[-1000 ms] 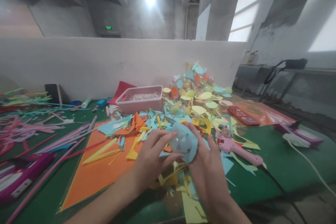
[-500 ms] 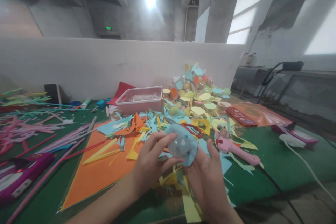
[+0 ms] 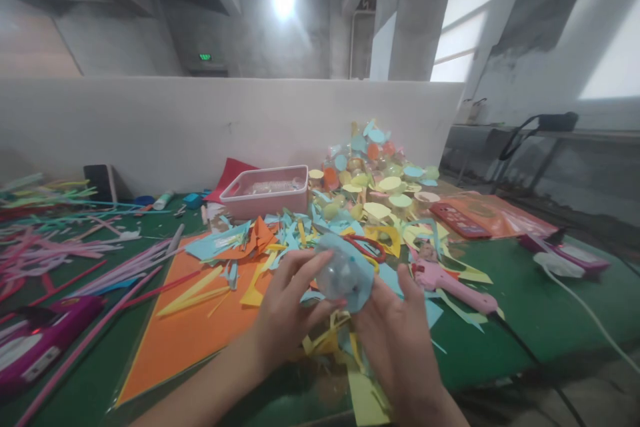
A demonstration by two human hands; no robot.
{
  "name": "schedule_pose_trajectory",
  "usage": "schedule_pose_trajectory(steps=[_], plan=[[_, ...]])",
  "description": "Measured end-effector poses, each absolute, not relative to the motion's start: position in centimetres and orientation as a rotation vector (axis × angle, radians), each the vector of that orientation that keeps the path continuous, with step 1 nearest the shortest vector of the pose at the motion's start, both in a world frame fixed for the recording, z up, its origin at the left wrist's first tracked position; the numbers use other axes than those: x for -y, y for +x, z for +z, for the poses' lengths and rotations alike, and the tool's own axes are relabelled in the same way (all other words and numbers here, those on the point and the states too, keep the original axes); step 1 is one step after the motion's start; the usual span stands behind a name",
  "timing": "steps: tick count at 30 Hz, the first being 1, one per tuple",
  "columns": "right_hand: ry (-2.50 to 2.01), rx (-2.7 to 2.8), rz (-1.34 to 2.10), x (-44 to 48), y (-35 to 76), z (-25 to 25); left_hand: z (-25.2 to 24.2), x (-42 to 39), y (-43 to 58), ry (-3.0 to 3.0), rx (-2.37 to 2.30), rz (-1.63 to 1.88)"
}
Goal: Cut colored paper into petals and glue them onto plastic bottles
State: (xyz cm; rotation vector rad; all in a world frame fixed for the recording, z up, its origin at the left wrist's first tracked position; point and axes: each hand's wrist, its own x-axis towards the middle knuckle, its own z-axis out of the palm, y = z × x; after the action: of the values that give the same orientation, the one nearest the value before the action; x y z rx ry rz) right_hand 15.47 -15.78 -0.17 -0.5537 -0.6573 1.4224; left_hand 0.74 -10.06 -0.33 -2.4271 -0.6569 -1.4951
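Note:
My left hand (image 3: 293,297) is closed round the side of a clear plastic dome (image 3: 336,275), its thumb and fingers gripping the edge. Behind the dome sits a light-blue paper disc (image 3: 367,285), pressed against it. My right hand (image 3: 397,330) supports the disc from the right and below, with its thumb raised and apart; its other fingers are partly hidden behind the paper. Just beyond the disc lie red-handled scissors (image 3: 373,250) among paper scraps. A pink glue gun (image 3: 453,287) rests on the table to the right of my right hand.
A pink basket (image 3: 267,200) stands at the back, left of a heap of domes with paper discs (image 3: 380,160). Orange sheets (image 3: 185,340) lie at left, beside pipe cleaners (image 3: 120,270) and a purple device (image 3: 50,340). A red phone-like item (image 3: 460,221) lies at right.
The dome and blue disc have shifted slightly left and turned a little in my hands. My right thumb stays raised. Everything on the table lies as before.

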Motion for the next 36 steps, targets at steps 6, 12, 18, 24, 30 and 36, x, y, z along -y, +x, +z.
schedule_pose_trajectory(steps=[6, 12, 18, 24, 30, 36], plan=[[-0.667, 0.940, 1.063, 14.3, 19.3, 1.6, 0.1, 9.1, -0.2, -2.332, 0.866, -1.628], [-1.803, 1.715, 0.285, 9.9, 22.2, 3.9, 1.1, 6.5, -0.6, -2.440, 1.574, -1.966], [-2.205, 2.186, 0.161, 5.7, 20.6, 2.6, 1.0, 3.7, -0.3, -2.721, 1.756, -2.044], [-2.156, 2.216, 0.064, 4.9, 21.2, 1.2, -1.5, 2.3, -0.4, -2.679, 1.636, -1.813], [-2.109, 2.222, 0.107, 4.7, 21.0, 0.9, -1.6, 2.5, -0.7, -2.605, 1.597, -1.752], [-2.056, 2.136, 0.151, 4.6, 20.5, 0.2, -1.5, 2.3, -1.2, -2.615, 1.727, -1.793]])
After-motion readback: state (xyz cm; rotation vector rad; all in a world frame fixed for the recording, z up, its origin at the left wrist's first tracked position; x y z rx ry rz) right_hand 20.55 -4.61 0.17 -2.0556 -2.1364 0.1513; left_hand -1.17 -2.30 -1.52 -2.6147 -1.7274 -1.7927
